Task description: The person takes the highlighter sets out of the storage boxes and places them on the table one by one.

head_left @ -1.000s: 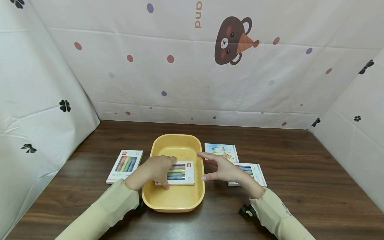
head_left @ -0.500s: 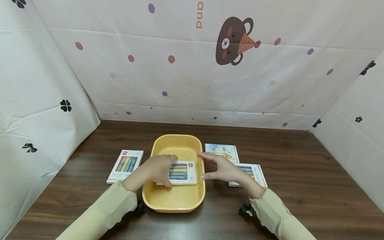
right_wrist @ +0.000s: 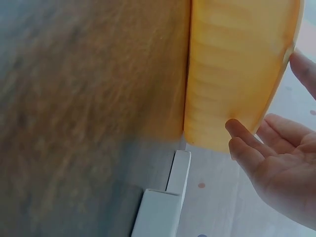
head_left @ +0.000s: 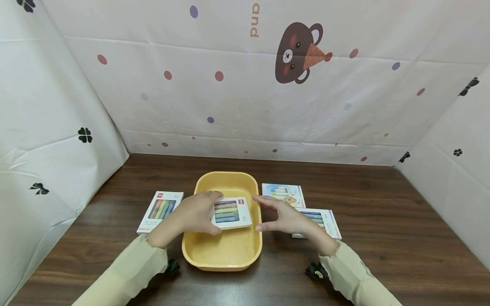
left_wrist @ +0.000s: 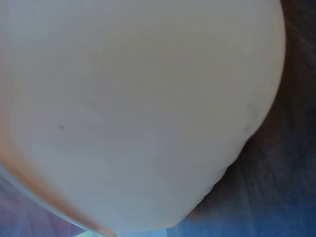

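Observation:
My left hand (head_left: 194, 212) grips the left end of a white box of coloured pens (head_left: 231, 212), thumb at its near edge and fingers at its far edge. Sticks in pastel colours show through the box's window. It is tilted over the yellow plastic basin (head_left: 222, 258). At the basin's right rim is my right hand (head_left: 287, 217), its thumb and fingers spread apart. In the right wrist view the right hand's fingers (right_wrist: 247, 148) are at the basin's outer wall and rim. The left wrist view is filled by the basin's pale, blurred side (left_wrist: 148, 118), and the left hand's grip is hidden there.
Another white pen box (head_left: 160, 211) lies left of the basin. To the right lie a blue-printed box (head_left: 284, 194) and a windowed box (head_left: 329, 223), partly behind the right hand. The dark wooden table (head_left: 375, 221) meets a patterned white cloth (head_left: 172, 102) at the back.
My left hand has raised the pen box from low in the basin and tilted it, its right end now lower. The right hand stays at the rim.

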### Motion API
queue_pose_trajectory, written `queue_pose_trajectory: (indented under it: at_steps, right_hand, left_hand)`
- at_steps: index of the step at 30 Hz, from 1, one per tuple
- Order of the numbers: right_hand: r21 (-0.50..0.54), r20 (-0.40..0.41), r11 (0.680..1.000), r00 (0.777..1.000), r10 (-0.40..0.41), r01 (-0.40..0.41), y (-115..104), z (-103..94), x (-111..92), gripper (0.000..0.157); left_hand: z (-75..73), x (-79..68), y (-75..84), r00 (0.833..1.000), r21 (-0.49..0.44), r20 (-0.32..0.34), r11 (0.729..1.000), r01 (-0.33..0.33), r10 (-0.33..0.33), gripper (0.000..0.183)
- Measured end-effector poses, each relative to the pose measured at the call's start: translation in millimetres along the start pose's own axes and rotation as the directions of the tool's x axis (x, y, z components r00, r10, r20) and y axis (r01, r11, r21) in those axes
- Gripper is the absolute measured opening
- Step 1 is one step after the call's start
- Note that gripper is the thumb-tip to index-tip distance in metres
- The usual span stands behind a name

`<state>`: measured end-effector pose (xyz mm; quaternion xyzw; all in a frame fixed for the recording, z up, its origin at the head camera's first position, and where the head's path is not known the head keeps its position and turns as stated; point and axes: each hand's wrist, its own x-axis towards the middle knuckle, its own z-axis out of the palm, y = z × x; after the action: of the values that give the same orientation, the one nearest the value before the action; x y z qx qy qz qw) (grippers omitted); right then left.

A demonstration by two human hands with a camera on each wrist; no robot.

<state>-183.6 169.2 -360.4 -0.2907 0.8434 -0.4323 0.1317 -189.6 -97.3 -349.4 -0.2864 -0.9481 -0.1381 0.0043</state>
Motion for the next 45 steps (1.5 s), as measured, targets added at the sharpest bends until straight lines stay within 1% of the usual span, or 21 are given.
queue_pose_trajectory:
  at_steps: [6, 14, 17, 23, 28, 35, 40, 45]
  right_hand:
    - [0.004, -0.001, 1.0, 1.0, -0.01, 0.01, -1.2, 0.4, -0.4, 0.075]
    - [0.027, 0.004, 0.999, 1.0, -0.02, 0.02, -1.9, 0.0, -0.7, 0.076]
    - [0.029, 0.004, 0.999, 1.0, -0.02, 0.019, -1.6, 0.0, -0.6, 0.075]
    - [0.03, 0.004, 1.0, 1.0, -0.005, 0.005, -1.6, 0.1, -0.1, 0.074]
    - [0.035, 0.003, 0.999, 1.0, 0.006, -0.006, -1.2, 0.6, 0.5, 0.074]
    - [0.056, 0.005, 0.998, 1.0, 0.005, -0.005, -1.2, 1.1, 0.3, 0.075]
    - [0.07, 0.008, 0.997, 1.0, 0.017, -0.017, -2.5, 1.1, -0.4, 0.075]
    - [0.072, 0.008, 0.997, 1.0, 0.019, -0.019, -3.7, 0.9, -1.2, 0.075]
  left_hand:
    - [-0.1, -2.6, -2.0, 0.999, -0.034, -0.048, 0.999, -0.012, 0.01, 0.087]
    - [-1.9, -3.8, -6.4, 0.995, -0.069, -0.103, 0.998, -0.013, 0.006, 0.088]
    - [-2.4, -3.9, -8.5, 0.993, -0.08, -0.116, 0.997, -0.014, 0.004, 0.088]
    - [-4.0, -4.0, -11.6, 0.993, -0.1, -0.12, 0.995, -0.019, 0.007, 0.086]
    - [-6.1, -4.0, -13.6, 0.99, -0.095, -0.144, 0.995, -0.027, 0.013, 0.085]
    - [-12.7, -4.1, -16.7, 0.988, -0.096, -0.155, 0.995, -0.002, -0.013, 0.084]
    - [-14.8, -4.3, -19.4, 0.984, -0.091, -0.176, 0.996, 0.005, -0.021, 0.085]
    - [-17.3, -4.3, -20.7, 0.982, -0.095, -0.183, 0.995, 0.036, -0.053, 0.085]
